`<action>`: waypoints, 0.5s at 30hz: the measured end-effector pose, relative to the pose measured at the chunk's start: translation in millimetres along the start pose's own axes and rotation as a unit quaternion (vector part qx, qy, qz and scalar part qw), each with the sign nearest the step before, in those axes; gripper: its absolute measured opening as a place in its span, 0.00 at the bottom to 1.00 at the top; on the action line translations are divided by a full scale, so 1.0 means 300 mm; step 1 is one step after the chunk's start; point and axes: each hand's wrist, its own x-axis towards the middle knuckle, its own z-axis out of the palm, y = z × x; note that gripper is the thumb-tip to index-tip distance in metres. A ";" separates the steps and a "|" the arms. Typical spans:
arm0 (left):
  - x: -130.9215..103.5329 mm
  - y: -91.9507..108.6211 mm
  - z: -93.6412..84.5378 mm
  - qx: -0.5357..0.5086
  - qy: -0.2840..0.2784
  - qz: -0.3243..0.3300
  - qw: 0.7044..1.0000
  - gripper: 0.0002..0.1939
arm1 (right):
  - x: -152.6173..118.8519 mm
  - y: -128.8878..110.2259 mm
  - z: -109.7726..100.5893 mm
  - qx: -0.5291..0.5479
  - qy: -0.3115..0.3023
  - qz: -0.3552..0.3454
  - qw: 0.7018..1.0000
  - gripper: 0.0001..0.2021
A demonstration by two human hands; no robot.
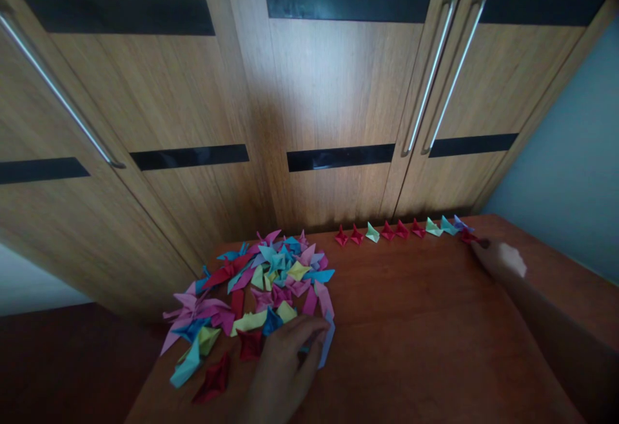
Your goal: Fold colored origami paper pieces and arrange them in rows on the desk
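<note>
My right hand (500, 258) is closed, its fingertips pinching a small red folded paper piece (467, 236) at the right end of a row. In that row, red, pale green, light blue and purple folded paper pieces (401, 230) stand along the back of the table. My left hand (290, 359) is at the front of a colourful heap of origami (275, 263), fingers curled with the tips close together. A bit of blue shows between them, but what they hold is unclear. Beside this hand are a dark red folded piece (250, 345) and a lilac paper strip (327, 343).
The reddish-brown wooden table (411, 334) stands against a wooden wardrobe (333, 89) with long metal handles (430, 76). Another red folded piece (213, 380) lies near the table's left front edge. A bluish wall (565, 153) is on the right.
</note>
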 end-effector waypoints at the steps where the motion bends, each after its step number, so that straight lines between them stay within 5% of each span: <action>1: 0.000 -0.002 0.001 0.000 0.000 0.001 1.000 0.11 | 0.005 -0.003 0.001 0.000 -0.003 -0.004 1.000 0.23; 15: -0.002 -0.011 0.010 0.004 -0.002 0.017 1.000 0.10 | 0.042 -0.012 0.011 0.005 -0.013 -0.001 1.000 0.23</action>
